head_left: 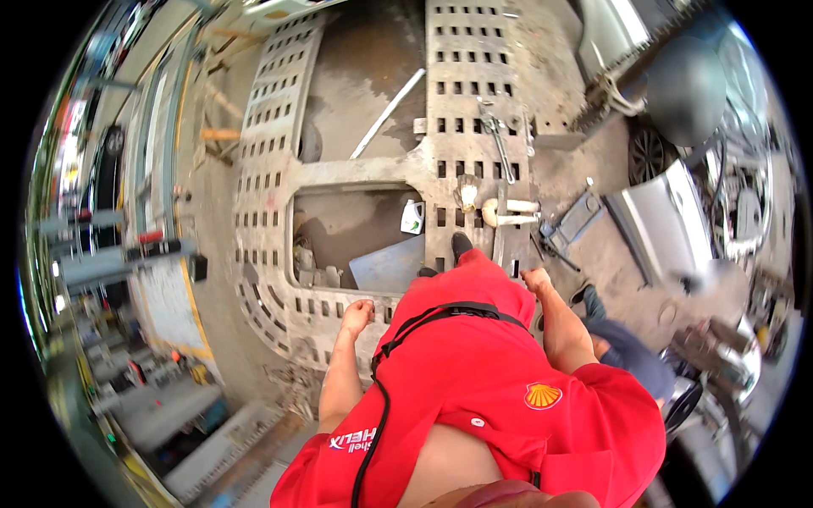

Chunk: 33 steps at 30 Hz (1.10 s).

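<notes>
My left hand (358, 317) hangs at my left side over the slotted metal platform (356, 173), its fingers curled in and nothing visible in them. On the other side my right hand (535, 279) is also closed, beside the platform's right edge. Next to its fingertips is a small dark rectangle with a pale edge; whether I hold it or it is a slot behind the hand, I cannot tell. Ahead of my feet lie a pale mallet-like piece (512, 213), a bundled brush-like item (467, 193) and a long metal tool (500, 146). Neither hand touches these.
Inside the platform's openings are a white jug (412, 217), a grey-blue panel (389, 265) and a white strip (388, 114). Silver car panels (665, 224) and a blue-grey metal stand (574, 222) are at the right. Close on my right, a person in dark clothes (631, 351) is low down.
</notes>
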Motion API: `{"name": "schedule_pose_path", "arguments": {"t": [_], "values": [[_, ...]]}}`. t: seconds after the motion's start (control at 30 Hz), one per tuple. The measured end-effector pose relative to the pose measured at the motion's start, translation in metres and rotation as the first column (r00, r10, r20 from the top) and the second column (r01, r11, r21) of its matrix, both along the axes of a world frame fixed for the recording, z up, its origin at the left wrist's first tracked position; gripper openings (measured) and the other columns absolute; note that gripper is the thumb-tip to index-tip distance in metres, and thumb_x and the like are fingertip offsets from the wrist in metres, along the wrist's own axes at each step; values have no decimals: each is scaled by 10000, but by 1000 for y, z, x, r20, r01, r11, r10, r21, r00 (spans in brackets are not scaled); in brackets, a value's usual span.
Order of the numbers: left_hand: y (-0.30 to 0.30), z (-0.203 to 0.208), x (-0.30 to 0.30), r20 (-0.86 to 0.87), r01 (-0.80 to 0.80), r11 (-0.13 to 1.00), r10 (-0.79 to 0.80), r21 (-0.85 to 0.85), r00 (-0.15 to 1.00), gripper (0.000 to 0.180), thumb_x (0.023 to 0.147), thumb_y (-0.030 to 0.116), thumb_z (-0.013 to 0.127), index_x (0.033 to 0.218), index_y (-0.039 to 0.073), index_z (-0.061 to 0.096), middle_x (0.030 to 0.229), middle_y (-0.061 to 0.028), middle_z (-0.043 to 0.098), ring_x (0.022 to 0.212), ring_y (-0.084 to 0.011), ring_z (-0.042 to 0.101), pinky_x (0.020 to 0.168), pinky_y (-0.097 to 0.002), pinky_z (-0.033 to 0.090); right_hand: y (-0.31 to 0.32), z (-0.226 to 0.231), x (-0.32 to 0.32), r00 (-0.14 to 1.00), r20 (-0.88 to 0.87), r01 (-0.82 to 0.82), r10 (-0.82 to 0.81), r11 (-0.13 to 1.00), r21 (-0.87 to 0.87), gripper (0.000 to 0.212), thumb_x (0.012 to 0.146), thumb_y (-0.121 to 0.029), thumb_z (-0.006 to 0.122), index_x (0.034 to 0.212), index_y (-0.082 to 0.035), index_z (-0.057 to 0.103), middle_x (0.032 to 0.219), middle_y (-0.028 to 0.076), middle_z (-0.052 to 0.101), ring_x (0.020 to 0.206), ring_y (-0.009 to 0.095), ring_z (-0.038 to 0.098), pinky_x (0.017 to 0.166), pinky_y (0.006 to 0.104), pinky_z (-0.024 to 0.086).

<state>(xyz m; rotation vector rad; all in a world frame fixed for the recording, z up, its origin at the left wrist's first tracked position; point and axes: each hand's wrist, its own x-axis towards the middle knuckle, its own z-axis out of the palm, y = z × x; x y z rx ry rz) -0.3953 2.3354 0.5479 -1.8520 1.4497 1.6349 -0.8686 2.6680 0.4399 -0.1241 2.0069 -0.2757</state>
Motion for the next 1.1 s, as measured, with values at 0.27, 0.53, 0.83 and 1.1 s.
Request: {"name": "schedule_pose_path", "arguments": {"t": [0.27, 0.53, 0.83, 1.1], "values": [[45, 133, 42, -172, 318, 910, -280, 265, 945, 208, 946, 210, 644, 992, 37, 751, 900, -14, 764, 761, -140, 701, 693, -302, 549, -114, -24, -107, 996, -89, -16, -7, 967, -254, 292, 991, -346, 650, 870, -79, 650, 626, -12, 531, 446, 132, 463, 392, 330, 361], [73, 282, 41, -528, 436, 822, -202, 366, 825, 242, 954, 259, 691, 1025, 41, 767, 894, -22, 757, 775, -127, 709, 632, -300, 514, -273, 18, -71, 974, 112, -164, 199, 951, -262, 284, 1004, -384, 627, 881, -128, 619, 611, -47, 461, 444, 100, 407, 388, 285, 338], [84, 258, 105, -670, -133, 854, 483, 503, 563, 273, 971, 91, 701, 1231, 8, 686, 1131, -71, 771, 968, -166, 751, 819, -334, 602, -392, 37, -1, 819, 100, -540, 565, 818, -199, 281, 1021, -374, 614, 899, -120, 624, 615, -51, 447, 450, 93, 403, 390, 278, 310], [50, 294, 94, -329, -186, 960, 249, 210, 911, 461, 1039, 406, 658, 761, 39, 645, 754, -34, 732, 780, -150, 759, 635, -292, 531, -531, 28, 17, 789, 93, -592, 608, 791, -153, 258, 1013, -345, 633, 990, -90, 659, 637, -48, 428, 474, 82, 410, 409, 270, 343]]}}
